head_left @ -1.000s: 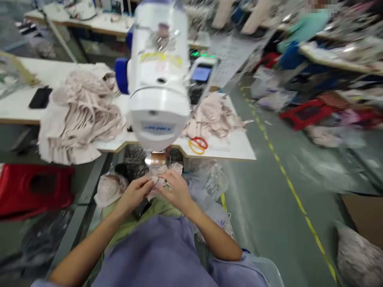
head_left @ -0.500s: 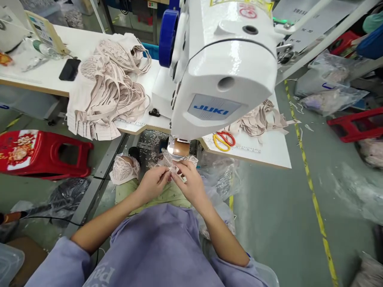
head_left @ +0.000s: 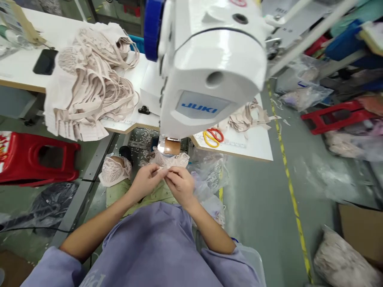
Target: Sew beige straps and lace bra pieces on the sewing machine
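Observation:
My left hand (head_left: 146, 182) and my right hand (head_left: 181, 185) meet fingertip to fingertip just in front of the sewing machine (head_left: 206, 71). Both pinch the near edge of a pale pink lace bra (head_left: 173, 160). Its lace spreads under the machine's needle area, where the machine head covers part of it. The fingers hide the exact spot they grip. Left of my hands, a moulded lace cup (head_left: 115, 171) hangs over my lap; whether it joins the held lace cannot be seen.
A heap of beige bras (head_left: 89, 83) lies on the left of the white table (head_left: 265, 148), near a black phone (head_left: 45, 61). On the right are red-and-yellow-handled scissors (head_left: 212, 137) and more beige pieces (head_left: 247, 116). A red stool (head_left: 38, 157) stands at left.
My fingertips have come closer together along the lace edge, and the lace now lies more spread out beyond them. The whole view has shifted as my head turned right.

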`<state>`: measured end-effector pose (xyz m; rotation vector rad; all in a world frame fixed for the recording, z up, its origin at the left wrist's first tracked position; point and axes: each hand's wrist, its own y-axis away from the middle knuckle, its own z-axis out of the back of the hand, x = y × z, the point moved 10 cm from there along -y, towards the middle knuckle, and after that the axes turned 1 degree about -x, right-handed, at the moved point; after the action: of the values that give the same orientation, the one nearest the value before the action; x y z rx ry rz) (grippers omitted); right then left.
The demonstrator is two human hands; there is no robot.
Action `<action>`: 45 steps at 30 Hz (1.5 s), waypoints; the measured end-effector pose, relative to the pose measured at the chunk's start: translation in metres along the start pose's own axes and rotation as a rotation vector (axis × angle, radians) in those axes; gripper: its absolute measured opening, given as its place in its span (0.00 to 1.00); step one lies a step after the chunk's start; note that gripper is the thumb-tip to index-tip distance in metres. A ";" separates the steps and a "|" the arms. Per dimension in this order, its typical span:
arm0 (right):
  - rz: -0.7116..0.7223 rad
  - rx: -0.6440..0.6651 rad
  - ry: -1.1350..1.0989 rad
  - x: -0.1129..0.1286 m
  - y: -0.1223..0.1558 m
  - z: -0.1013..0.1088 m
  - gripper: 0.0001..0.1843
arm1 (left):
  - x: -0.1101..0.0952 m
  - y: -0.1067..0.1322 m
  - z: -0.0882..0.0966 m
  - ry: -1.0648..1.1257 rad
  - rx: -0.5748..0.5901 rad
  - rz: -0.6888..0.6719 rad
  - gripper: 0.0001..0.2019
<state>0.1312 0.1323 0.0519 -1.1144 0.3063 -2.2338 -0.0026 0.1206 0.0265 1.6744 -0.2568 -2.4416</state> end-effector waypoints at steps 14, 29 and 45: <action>-0.282 0.404 0.713 -0.202 -0.102 0.080 0.22 | 0.024 -0.004 -0.005 0.522 0.145 0.213 0.19; -0.250 0.498 0.140 -0.019 0.035 0.044 0.20 | 0.032 -0.002 -0.001 0.610 0.102 0.253 0.17; -0.396 0.490 -0.091 -0.033 0.039 0.022 0.16 | 0.038 0.002 0.006 0.556 0.087 0.267 0.13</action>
<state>0.1800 0.1238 0.0264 -1.0605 -0.5197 -2.3920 -0.0215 0.1100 -0.0055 2.1115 -0.4716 -1.7190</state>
